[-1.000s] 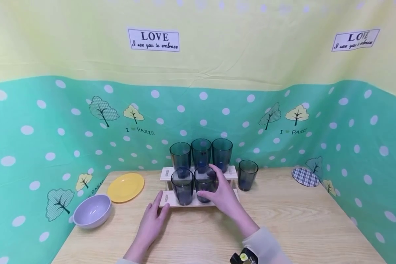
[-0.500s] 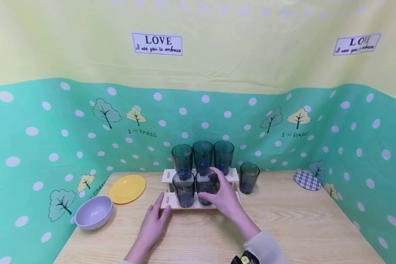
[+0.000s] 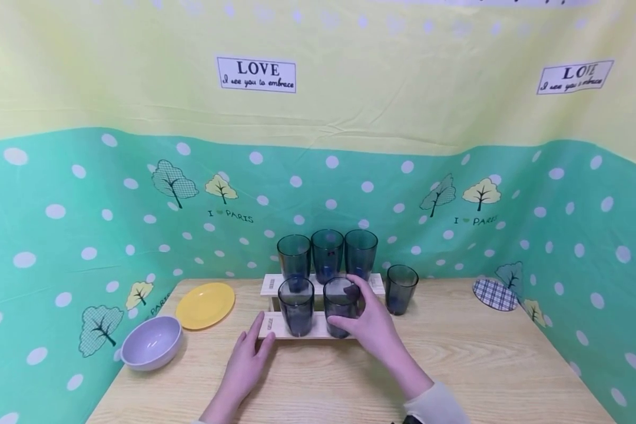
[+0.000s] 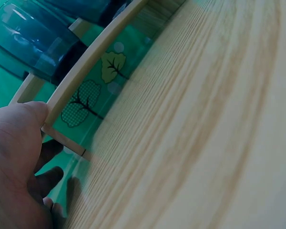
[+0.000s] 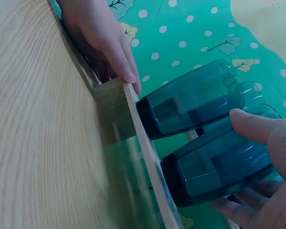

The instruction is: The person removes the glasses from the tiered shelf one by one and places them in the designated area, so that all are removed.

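Note:
A two-step wooden rack (image 3: 318,333) stands mid-table. Three dark teal tumblers (image 3: 327,254) line its upper step and two stand on the lower one. My right hand (image 3: 351,301) grips the right-hand lower tumbler (image 3: 339,306), thumb in front and fingers curled round its far side; the right wrist view shows the same grip on this tumbler (image 5: 219,167), beside the other lower tumbler (image 5: 190,102). My left hand (image 3: 258,337) lies with straight fingers against the rack's left end, and its thumb touches the rack's edge (image 4: 86,67) in the left wrist view.
One more teal tumbler (image 3: 400,288) stands on the table just right of the rack. A yellow plate (image 3: 205,305) and a lilac bowl (image 3: 152,348) sit at the left. Patterned cloth walls surround the wooden table (image 3: 482,365) on three sides.
The tumbler in my right hand has shifted a little to the right along the lower step, widening the gap to its neighbour. My left hand stays at the rack's end.

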